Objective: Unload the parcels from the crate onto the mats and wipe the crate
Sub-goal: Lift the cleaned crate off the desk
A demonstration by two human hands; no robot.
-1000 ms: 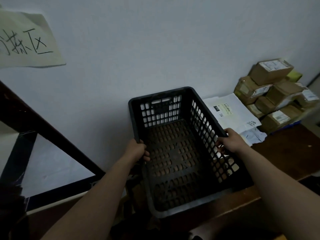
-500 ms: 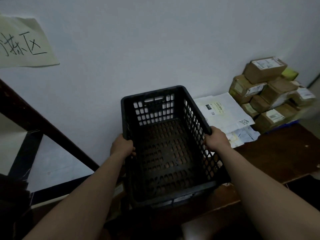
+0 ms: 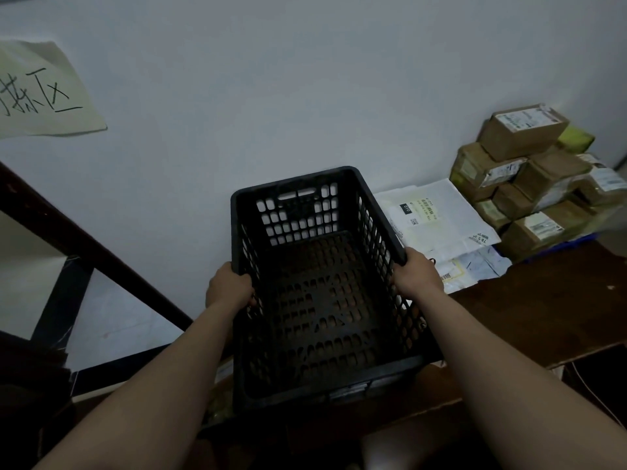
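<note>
A black perforated plastic crate [image 3: 298,184] sits in the middle of the view with nothing inside it. My left hand [image 3: 229,288] grips its left rim and my right hand [image 3: 415,274] grips its right rim. To the right, white flat mail bags [image 3: 437,215] lie against the wall. Beyond them is a pile of brown cardboard parcels [image 3: 529,178] with shipping labels, stacked on a blue mat [image 3: 559,247].
A dark brown table [image 3: 543,310] lies under and right of the crate, its front edge at the lower right. A dark slanted beam [image 3: 84,245] crosses the left side. A paper sign [image 3: 40,93] with handwriting hangs on the white wall.
The crate has levelled out from a forward tilt and shifted slightly left. Both hands keep their grip on the rims.
</note>
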